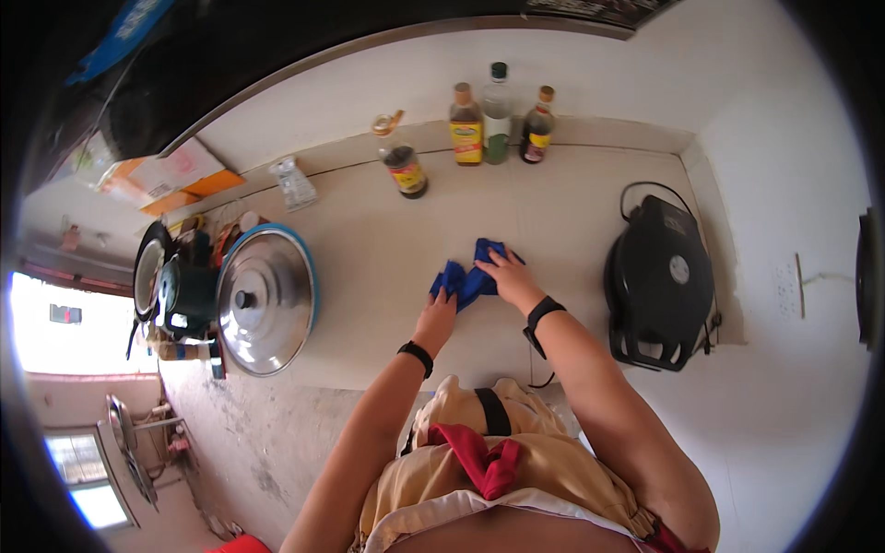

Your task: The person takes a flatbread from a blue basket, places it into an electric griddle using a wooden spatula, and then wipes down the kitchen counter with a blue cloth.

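A crumpled blue cloth (473, 282) lies on the pale tiled countertop (366, 269) in front of me. My left hand (437, 321) holds its near left part, fingertips pressed onto the folds. Farther up and to the right, my right hand (513, 276) is on the cloth's other end, with its fingers laid over the fabric. The cloth is bunched between both hands, and part of it is hidden under the fingers. A black band circles each wrist.
Several sauce bottles (467, 131) stand along the back wall, and one bottle (404, 169) is nearer. A black electric griddle (660, 276) sits right. On the left are a domed metal lid (266, 301) with a blue rim behind it, a dark green pot (187, 297) and a small packet (294, 183).
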Demonstrator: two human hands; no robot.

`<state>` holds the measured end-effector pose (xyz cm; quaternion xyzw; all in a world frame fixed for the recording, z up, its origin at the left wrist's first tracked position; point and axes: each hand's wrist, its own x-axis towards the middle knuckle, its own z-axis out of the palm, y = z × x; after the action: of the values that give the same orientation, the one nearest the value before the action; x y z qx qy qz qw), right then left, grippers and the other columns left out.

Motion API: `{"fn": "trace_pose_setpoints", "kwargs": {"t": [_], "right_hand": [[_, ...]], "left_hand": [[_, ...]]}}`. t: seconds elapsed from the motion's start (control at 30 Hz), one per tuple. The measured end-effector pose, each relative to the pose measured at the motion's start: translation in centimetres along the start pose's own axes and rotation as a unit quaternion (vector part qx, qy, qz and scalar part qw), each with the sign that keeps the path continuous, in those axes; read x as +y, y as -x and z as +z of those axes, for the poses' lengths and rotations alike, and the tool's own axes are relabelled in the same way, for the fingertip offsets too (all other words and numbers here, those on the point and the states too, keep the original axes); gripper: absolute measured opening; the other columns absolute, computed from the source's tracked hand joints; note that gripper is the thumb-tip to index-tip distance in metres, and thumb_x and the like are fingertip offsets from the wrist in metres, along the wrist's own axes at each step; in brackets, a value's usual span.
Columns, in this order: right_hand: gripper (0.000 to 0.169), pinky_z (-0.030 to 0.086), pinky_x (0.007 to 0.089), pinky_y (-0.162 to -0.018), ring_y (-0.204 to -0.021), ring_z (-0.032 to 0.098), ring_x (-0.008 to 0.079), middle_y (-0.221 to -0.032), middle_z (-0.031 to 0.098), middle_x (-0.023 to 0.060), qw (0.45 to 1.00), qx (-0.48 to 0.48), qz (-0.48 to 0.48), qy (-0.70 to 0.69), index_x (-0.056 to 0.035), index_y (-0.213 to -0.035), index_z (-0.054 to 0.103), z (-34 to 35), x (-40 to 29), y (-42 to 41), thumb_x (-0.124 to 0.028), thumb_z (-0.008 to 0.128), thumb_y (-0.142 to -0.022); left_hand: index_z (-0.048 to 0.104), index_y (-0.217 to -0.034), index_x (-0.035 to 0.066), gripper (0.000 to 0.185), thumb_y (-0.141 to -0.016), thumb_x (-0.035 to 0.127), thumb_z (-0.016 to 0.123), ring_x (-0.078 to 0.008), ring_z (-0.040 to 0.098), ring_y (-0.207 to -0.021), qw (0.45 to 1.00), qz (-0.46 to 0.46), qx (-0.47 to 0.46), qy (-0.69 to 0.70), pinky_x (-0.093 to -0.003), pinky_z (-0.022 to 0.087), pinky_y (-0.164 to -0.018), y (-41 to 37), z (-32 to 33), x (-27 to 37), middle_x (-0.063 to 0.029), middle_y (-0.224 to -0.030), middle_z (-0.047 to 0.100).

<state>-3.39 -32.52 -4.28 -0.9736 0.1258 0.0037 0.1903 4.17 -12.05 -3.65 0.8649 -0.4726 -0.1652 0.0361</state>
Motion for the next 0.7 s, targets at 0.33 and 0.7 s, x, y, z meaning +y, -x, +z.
{"fn": "trace_pose_setpoints", "kwargs": {"t": [0.33, 0.7], "right_hand": [[0.057, 0.047, 0.0411, -0.093, -0.130, 0.034, 0.0375, -0.144, 0.036, 0.0064, 0.973, 0.046, 0.228, 0.008, -0.0291, -0.130, 0.049, -1.4, 2.9, 16.9, 0.000, 0.052, -0.081], [0.064, 0.046, 0.0408, -0.094, -0.131, 0.033, 0.0366, -0.146, 0.034, 0.0046, 0.973, 0.027, 0.228, 0.018, -0.0299, -0.131, 0.047, 2.5, -8.7, 19.9, -0.002, 0.056, -0.074]], "left_hand": [[0.044, -0.132, 0.009, 0.052, -0.081, 0.003, 0.052, -0.0401, 0.035, -0.128, 0.971, 0.220, -0.094, -0.011, -0.0443, 0.049, -0.091, -1.2, 0.3, 9.6, -0.0151, -0.143, 0.033], [0.051, -0.128, 0.014, 0.049, -0.081, 0.000, 0.050, -0.0340, 0.030, -0.133, 0.949, 0.284, -0.122, 0.055, -0.0412, 0.044, -0.097, 6.6, 1.2, 1.5, -0.0094, -0.144, 0.034]]}}
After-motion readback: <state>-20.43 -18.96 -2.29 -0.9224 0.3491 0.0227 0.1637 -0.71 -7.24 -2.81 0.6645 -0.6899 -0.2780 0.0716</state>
